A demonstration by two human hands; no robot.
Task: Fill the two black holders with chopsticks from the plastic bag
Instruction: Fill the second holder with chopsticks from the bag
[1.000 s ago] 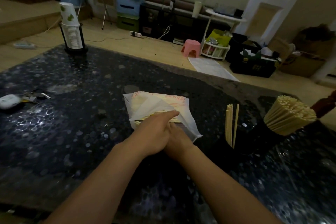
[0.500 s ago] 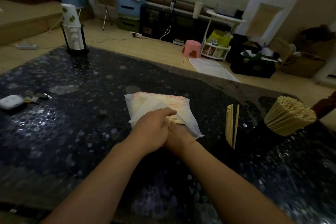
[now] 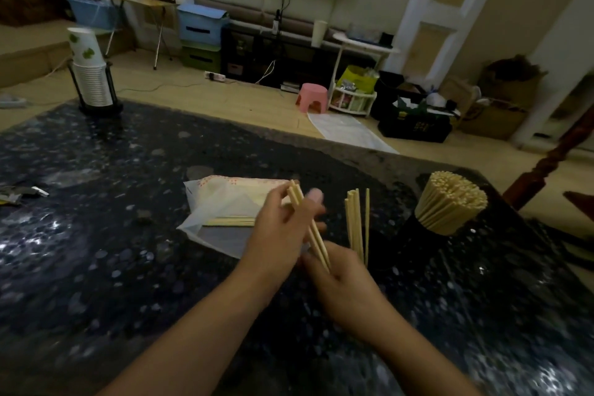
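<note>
On dark speckled table (image 3: 96, 235), cluttered room

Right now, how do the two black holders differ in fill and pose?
The far holder is packed with chopsticks and tilts left; the near holder has only a few, standing nearly upright. The far holder sits toward the table's right edge; the near holder stands beside both hands. Both are dark and hard to see.

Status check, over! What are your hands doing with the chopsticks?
Both hands gripping small bundle of pale wooden chopsticks. Nearer black holder nearly empty. Nothing blocking.
</note>
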